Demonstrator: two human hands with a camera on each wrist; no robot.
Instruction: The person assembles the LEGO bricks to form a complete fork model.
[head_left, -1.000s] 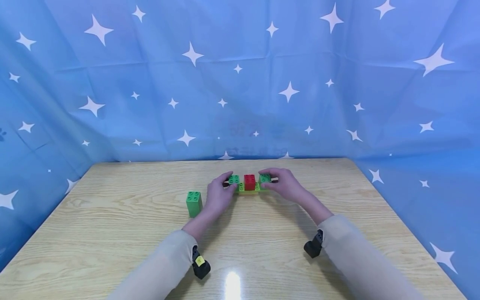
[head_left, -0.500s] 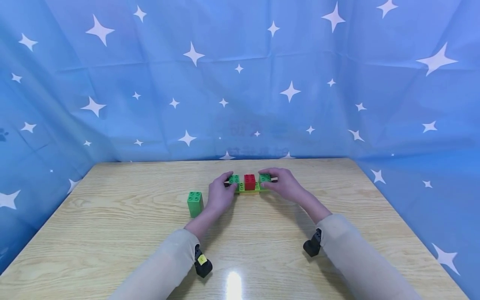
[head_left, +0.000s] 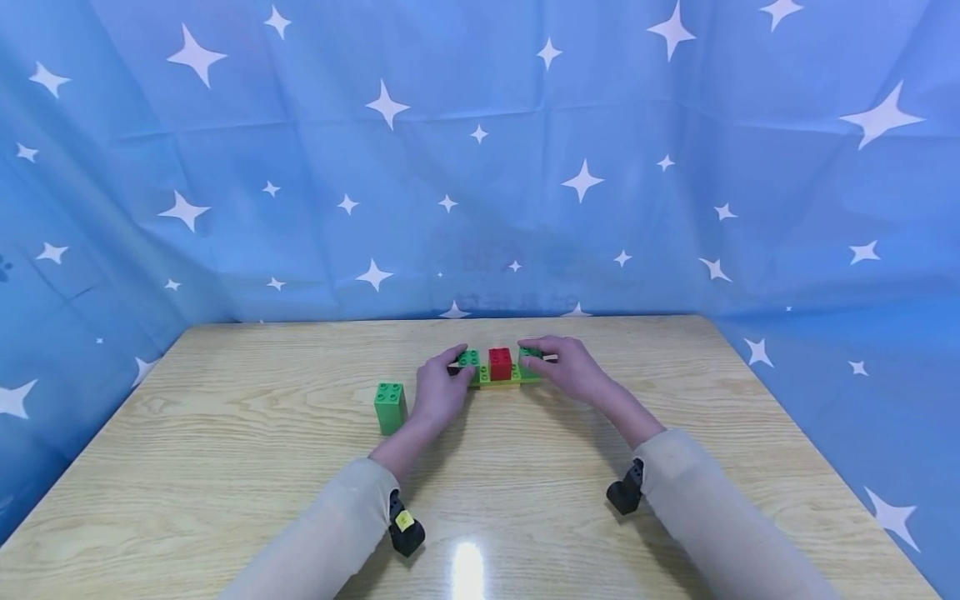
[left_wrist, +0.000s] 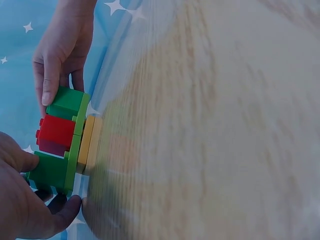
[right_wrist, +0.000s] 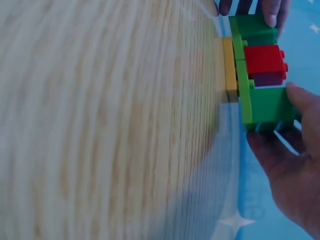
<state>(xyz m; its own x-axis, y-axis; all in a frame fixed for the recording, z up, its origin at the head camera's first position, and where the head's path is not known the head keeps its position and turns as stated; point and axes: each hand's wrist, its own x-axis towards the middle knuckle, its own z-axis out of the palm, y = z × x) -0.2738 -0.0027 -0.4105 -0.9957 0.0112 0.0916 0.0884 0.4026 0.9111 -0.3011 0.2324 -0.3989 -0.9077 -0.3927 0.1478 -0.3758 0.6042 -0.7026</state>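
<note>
A low structure of toy bricks stands near the table's back edge. A yellow-orange brick (right_wrist: 230,70) is its base, under two lime green plates (right_wrist: 243,100) set end to end. On top sit a left green brick (head_left: 468,358), a red brick (head_left: 500,364) in the middle and a right green brick (head_left: 529,352). Behind the red one, a purple brick (right_wrist: 269,79) shows in the right wrist view. My left hand (head_left: 440,390) grips the left end between thumb and fingers. The right end is pinched likewise by my right hand (head_left: 567,368).
A tall green block (head_left: 390,410) stands upright on the wooden table (head_left: 247,467), left of my left forearm. Beyond the back edge hangs a blue curtain (head_left: 420,167) with white stars. Black wrist cameras (head_left: 406,529) sit under both sleeves.
</note>
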